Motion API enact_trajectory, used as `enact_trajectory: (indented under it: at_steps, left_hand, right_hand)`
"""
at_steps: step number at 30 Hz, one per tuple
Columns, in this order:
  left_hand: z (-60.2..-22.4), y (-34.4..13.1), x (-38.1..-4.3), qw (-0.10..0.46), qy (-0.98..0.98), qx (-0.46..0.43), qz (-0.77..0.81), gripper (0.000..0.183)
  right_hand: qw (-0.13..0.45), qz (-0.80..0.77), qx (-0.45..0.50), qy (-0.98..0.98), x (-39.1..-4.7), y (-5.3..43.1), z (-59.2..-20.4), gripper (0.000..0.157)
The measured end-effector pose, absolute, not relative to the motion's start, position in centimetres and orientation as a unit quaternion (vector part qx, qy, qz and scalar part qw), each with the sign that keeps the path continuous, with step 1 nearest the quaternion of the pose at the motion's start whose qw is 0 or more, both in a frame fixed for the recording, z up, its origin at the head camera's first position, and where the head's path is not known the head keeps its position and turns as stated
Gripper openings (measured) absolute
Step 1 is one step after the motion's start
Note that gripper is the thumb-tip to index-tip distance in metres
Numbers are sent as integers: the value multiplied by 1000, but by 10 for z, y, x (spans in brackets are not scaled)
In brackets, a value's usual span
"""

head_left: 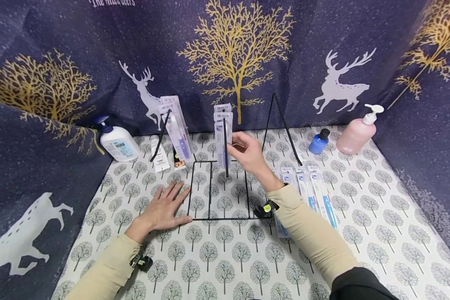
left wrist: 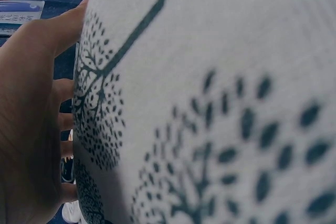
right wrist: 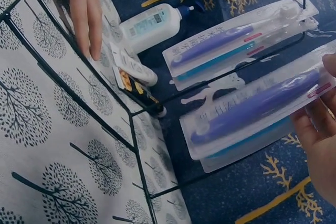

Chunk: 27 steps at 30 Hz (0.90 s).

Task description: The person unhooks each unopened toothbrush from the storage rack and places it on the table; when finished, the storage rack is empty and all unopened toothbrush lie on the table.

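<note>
My right hand [head_left: 249,154] pinches the edge of a packaged toothbrush [right wrist: 252,108] with a purple handle. This pack hangs with another on the middle prong [head_left: 226,150] of a black wire rack [head_left: 225,218]. In the right wrist view, a blue-handled toothbrush shows behind the purple one. More packaged toothbrushes [head_left: 180,139] hang on the left prong. On the right prong [head_left: 286,129], no pack hangs. My left hand [head_left: 168,208] lies with fingers spread on the patterned cloth, its thumb and fingertips at the rack's left base wire.
Several blue toothbrush packs [head_left: 318,191] lie right of the rack, partly under my right forearm. A white tube [head_left: 159,156], a dark tube [head_left: 178,160] and a white pump bottle [head_left: 120,143] are at left. Back right stand a blue bottle [head_left: 318,143] and a pink pump bottle [head_left: 357,135].
</note>
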<state>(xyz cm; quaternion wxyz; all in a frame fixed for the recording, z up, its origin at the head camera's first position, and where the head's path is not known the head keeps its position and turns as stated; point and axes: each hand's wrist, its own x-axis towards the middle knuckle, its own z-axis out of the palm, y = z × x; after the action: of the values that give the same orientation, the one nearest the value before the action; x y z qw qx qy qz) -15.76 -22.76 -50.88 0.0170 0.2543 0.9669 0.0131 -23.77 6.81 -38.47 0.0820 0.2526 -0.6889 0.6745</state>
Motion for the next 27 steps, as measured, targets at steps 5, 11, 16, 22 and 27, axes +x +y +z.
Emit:
enact_trajectory:
  at_steps: [5, 11, 16, 22, 27]
  left_hand:
    - [-509, -228, -158, 17, 966, 256, 12, 94]
    - [-508, -228, -159, 15, 966, 259, 12, 94]
    - [-509, -227, -159, 13, 966, 258, 12, 94]
    - [-509, -228, -160, 22, 967, 254, 8, 94]
    - [-508, -227, -158, 16, 967, 255, 12, 94]
  right_hand:
    - [82, 661, 251, -702, -232, 70, -386, 21]
    - [97, 656, 271, -698, -229, 75, -397, 25]
    - [126, 651, 313, -680, -228, 79, -404, 31]
    - [147, 643, 359, -661, -219, 81, -400, 54]
    - [132, 649, 357, -659, -209, 82, -394, 76]
